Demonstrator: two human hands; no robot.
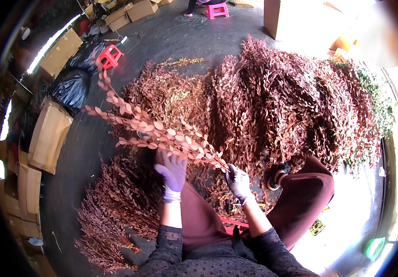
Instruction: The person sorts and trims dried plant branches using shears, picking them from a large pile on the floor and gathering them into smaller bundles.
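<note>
My right hand (237, 181), in a pale glove with dark fingertips, grips the stem ends of a bunch of pinkish-leaved branches (157, 133). The bunch stretches up and to the left across my front. Beneath its middle is my left hand (173, 172), gloved in pale lilac, with the fingers apart and the back of the hand towards me; whether the fingertips touch the leaves cannot be told. A large heap of reddish leafy branches (275, 100) spreads beyond my knees. Another pile (123, 204) lies on the floor to my left.
A red plastic stool (110, 56), black plastic bags (71, 89) and cardboard boxes (50, 135) stand along the left side. Farther off, a person sits near a pink stool (217, 10). A tall carton (272, 19) stands beyond the heap. Glare washes out the right side.
</note>
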